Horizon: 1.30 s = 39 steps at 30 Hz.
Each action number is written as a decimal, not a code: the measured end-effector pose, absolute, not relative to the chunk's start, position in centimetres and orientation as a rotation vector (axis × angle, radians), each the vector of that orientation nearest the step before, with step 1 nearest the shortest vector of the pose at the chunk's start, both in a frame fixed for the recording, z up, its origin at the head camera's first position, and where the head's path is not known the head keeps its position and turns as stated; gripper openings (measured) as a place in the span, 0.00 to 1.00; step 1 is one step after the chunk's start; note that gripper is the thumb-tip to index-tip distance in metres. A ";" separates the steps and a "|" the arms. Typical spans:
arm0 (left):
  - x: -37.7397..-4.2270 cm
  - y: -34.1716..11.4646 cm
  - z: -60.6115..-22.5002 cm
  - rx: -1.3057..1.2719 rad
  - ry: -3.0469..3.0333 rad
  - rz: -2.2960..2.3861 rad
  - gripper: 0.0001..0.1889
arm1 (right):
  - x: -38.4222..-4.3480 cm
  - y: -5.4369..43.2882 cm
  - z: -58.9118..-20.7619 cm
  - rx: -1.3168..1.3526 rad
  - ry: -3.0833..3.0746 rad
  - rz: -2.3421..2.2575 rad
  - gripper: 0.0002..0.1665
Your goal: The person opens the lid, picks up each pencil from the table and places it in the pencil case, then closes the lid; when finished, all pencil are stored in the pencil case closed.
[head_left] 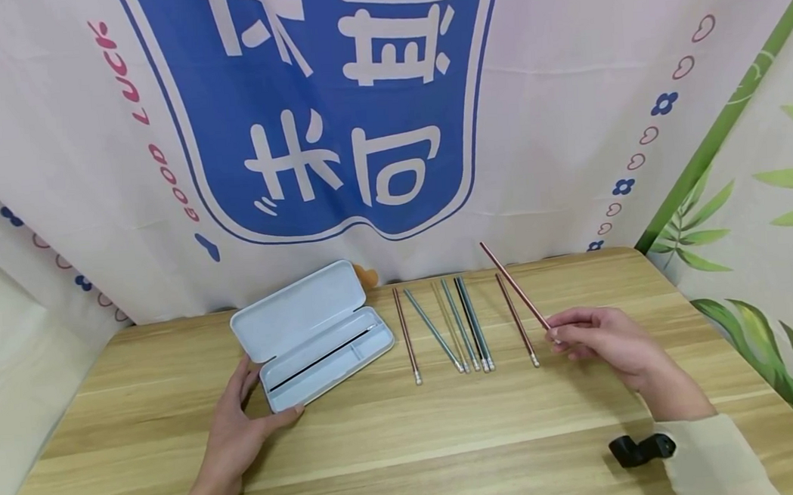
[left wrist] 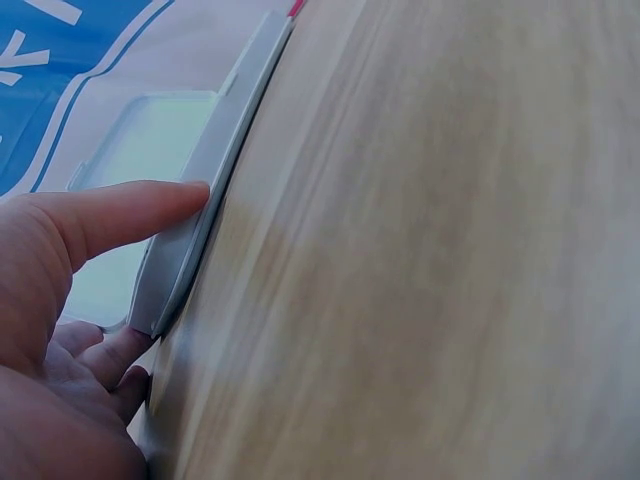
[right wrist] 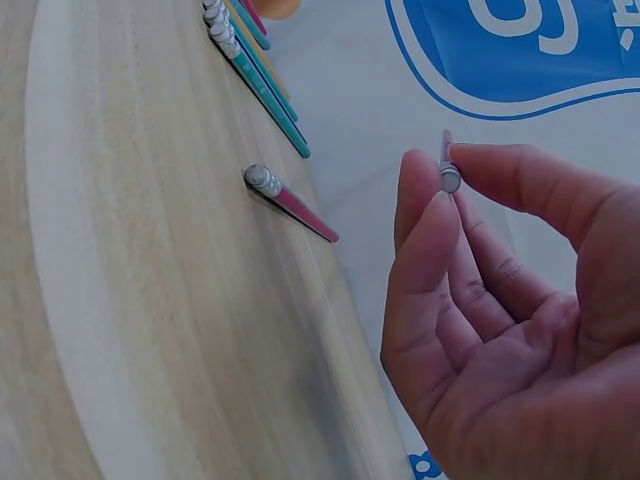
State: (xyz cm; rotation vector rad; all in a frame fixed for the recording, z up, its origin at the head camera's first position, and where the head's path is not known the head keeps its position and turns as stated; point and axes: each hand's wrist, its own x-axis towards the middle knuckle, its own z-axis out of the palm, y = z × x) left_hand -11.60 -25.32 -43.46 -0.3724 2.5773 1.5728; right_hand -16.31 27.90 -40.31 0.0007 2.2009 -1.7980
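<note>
Pencil (head_left: 518, 291), pinched only near its eraser (right wrist: 451, 180) by the right hand (head_left: 600, 341), could swing loose, while the left hand (head_left: 238, 425), partly hidden, seemingly grips the case (head_left: 305, 317).

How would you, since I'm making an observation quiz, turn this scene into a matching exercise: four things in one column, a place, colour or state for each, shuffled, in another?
Column one
1. Pencil case
2. Left hand
3. Right hand
4. Hanging cloth

Column two
A. Pinching a reddish pencil near its eraser end
B. Pale, with a large blue panel and white characters
C. Lying open on the wooden table
D. Touching the pencil case's front edge

Right pairs: 1-C, 2-D, 3-A, 4-B
</note>
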 end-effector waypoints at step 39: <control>-11.5 -25.4 -43.4 -0.379 2.596 1.561 0.72 | -21.2 16.8 -37.8 -0.242 2.339 -1.453 0.16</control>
